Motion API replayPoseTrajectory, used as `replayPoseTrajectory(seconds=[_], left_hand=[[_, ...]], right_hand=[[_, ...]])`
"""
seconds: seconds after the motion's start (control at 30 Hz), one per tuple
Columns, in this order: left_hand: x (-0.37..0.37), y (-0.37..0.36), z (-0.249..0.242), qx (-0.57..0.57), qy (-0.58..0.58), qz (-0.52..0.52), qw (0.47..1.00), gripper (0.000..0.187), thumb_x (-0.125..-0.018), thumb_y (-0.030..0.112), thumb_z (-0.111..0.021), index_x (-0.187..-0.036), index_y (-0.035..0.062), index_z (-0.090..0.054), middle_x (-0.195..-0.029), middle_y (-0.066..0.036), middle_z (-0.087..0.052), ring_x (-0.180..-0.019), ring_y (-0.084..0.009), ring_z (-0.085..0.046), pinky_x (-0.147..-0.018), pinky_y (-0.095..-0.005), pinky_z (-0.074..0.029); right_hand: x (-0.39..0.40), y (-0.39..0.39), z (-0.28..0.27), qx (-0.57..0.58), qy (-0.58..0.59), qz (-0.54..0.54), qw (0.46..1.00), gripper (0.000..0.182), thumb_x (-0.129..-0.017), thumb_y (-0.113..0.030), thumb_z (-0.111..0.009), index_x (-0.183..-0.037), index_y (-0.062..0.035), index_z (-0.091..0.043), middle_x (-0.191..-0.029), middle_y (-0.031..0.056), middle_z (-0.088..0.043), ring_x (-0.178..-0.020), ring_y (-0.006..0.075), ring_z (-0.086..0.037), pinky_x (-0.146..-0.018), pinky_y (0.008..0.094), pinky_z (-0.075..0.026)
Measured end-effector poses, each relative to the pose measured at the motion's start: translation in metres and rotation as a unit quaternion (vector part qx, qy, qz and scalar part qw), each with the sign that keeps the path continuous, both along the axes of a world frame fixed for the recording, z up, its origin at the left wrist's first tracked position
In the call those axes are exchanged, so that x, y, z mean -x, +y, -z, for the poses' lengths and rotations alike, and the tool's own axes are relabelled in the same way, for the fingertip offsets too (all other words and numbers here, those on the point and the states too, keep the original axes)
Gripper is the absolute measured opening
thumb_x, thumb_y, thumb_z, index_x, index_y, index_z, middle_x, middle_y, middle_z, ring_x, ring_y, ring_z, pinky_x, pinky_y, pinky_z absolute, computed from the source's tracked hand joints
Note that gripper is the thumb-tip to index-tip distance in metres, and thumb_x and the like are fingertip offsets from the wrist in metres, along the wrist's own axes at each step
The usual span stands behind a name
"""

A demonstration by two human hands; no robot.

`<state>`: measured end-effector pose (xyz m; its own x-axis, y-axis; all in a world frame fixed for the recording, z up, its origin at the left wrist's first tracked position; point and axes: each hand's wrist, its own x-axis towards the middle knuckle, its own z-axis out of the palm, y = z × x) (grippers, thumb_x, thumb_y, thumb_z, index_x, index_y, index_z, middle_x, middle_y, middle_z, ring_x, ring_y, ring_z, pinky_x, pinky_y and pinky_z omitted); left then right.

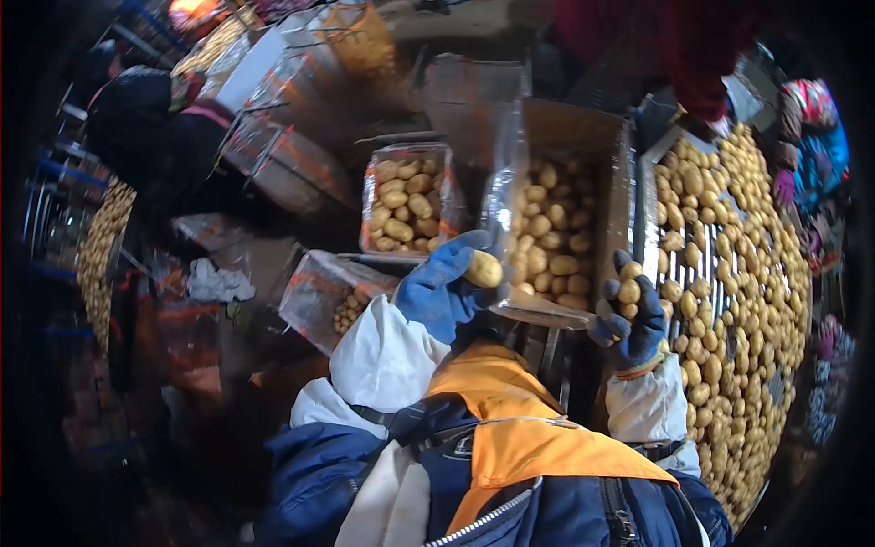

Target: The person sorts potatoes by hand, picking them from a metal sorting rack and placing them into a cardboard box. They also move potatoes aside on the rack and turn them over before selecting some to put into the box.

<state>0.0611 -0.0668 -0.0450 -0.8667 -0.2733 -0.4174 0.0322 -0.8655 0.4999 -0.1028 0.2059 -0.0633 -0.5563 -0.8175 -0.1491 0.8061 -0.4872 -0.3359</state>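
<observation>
My left hand (447,281), in a blue glove, grips a single potato (484,270) near the left front corner of a cardboard box (629,164). That box is lined with clear plastic and holds many potatoes (538,255). At its right front corner, my right hand (638,324), in a darker blue glove, is curled around a few small potatoes (629,292). The right hand lies between the box and a slatted sorting table (685,264) covered with potatoes. Part of each hand's fingers is hidden by the potatoes.
A smaller crate (368,196) full of potatoes stands left of the box. Nearer me, a tilted crate (305,292) has small potatoes at its bottom. Another person (820,146) is at the table's far right; a dark-clothed person (137,137) is at upper left.
</observation>
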Motion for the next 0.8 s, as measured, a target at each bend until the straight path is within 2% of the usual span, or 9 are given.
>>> replayPoseTrajectory(seconds=[0.03,0.17,0.2,0.3,0.37,0.5,0.57,0.63,0.8], left_hand=[[-0.013,-0.01,0.007,0.044,-0.051,-0.024,0.997,0.042,-0.104,0.034,-0.064,-0.135,0.0065,-0.06,-0.127,-0.017,-0.068,-0.11,-0.038,-0.071,-0.09,-0.0504,-0.065],[-0.086,-0.036,0.006,0.077,-0.146,-0.152,0.975,0.035,-0.103,0.031,-0.066,-0.127,0.0058,-0.063,-0.109,-0.015,-0.073,-0.094,-0.0299,-0.074,-0.075,-0.0415,-0.065],[-0.101,-0.038,0.004,0.071,-0.2,-0.241,0.947,0.031,-0.102,0.031,-0.067,-0.122,0.0074,-0.065,-0.101,-0.013,-0.073,-0.079,-0.0266,-0.072,-0.062,-0.0377,-0.059],[-0.189,-0.066,0.038,0.18,-0.262,-0.374,0.871,0.031,-0.101,0.034,-0.069,-0.118,0.0097,-0.066,-0.096,-0.011,-0.072,-0.069,-0.0236,-0.067,-0.057,-0.0347,-0.053],[-0.289,-0.098,0.074,0.158,-0.174,-0.418,0.877,0.032,-0.1,0.038,-0.069,-0.117,0.011,-0.067,-0.088,-0.008,-0.07,-0.064,-0.0206,-0.062,-0.054,-0.033,-0.048],[-0.399,-0.091,0.079,0.097,-0.4,-0.585,0.699,0.038,-0.097,0.039,-0.073,-0.119,0.0091,-0.065,-0.099,-0.009,-0.069,-0.077,-0.024,-0.069,-0.06,-0.0383,-0.056],[-0.548,-0.114,0.21,0.115,-0.319,-0.377,0.862,0.049,-0.096,0.033,-0.075,-0.136,0.0114,-0.058,-0.117,-0.011,-0.067,-0.1,-0.0255,-0.067,-0.077,-0.0426,-0.058],[-0.51,-0.111,0.206,0.239,-0.445,-0.387,0.772,0.05,-0.096,0.032,-0.075,-0.139,0.0122,-0.057,-0.119,-0.011,-0.066,-0.103,-0.0248,-0.066,-0.079,-0.0432,-0.058],[-0.43,-0.132,0.235,0.328,-0.498,-0.419,0.685,0.056,-0.096,0.03,-0.075,-0.145,0.0142,-0.054,-0.123,-0.01,-0.065,-0.111,-0.0231,-0.062,-0.085,-0.0446,-0.056]], right_hand=[[-0.001,-0.001,0.001,-0.031,0.005,0.006,0.999,0.054,-0.107,-0.035,-0.054,-0.156,-0.0145,-0.043,-0.114,0.009,-0.071,-0.059,0.0128,-0.051,-0.051,0.0339,-0.043],[0.002,0.002,0.017,0.009,0.02,-0.02,1.0,0.059,-0.108,-0.034,-0.053,-0.16,-0.0127,-0.035,-0.119,0.0122,-0.07,-0.06,0.014,-0.053,-0.052,0.0346,-0.045],[0.003,0.001,0.02,0.016,0.036,-0.031,0.999,0.06,-0.108,-0.033,-0.052,-0.161,-0.0121,-0.032,-0.121,0.0132,-0.069,-0.061,0.0146,-0.054,-0.052,0.0349,-0.045],[0.007,0.004,0.026,0.023,0.057,-0.056,0.997,0.062,-0.109,-0.029,-0.05,-0.163,-0.0111,-0.028,-0.125,0.0154,-0.069,-0.064,0.016,-0.058,-0.052,0.0347,-0.047],[0.013,0.006,0.031,0.0,0.069,-0.058,0.996,0.061,-0.109,-0.03,-0.05,-0.163,-0.0112,-0.029,-0.126,0.0159,-0.069,-0.06,0.0156,-0.056,-0.049,0.0339,-0.045],[0.004,-0.008,0.026,-0.009,0.075,-0.057,0.996,0.058,-0.109,-0.03,-0.049,-0.161,-0.0107,-0.033,-0.117,0.0128,-0.07,-0.056,0.0129,-0.053,-0.046,0.0303,-0.043],[-0.013,-0.019,0.014,-0.113,0.061,0.009,0.992,0.054,-0.108,-0.03,-0.052,-0.156,-0.0099,-0.04,-0.102,0.0079,-0.07,-0.054,0.0089,-0.05,-0.042,0.024,-0.039],[-0.032,-0.046,-0.02,-0.253,0.082,0.023,0.964,0.041,-0.103,-0.029,-0.062,-0.14,-0.0104,-0.058,-0.092,0.0045,-0.07,-0.047,0.007,-0.047,-0.04,0.0233,-0.042],[-0.016,-0.077,-0.006,-0.2,-0.023,-0.077,0.977,0.037,-0.104,-0.035,-0.062,-0.135,-0.0157,-0.062,-0.097,0.0026,-0.071,-0.06,0.0113,-0.054,-0.055,0.0319,-0.048]])
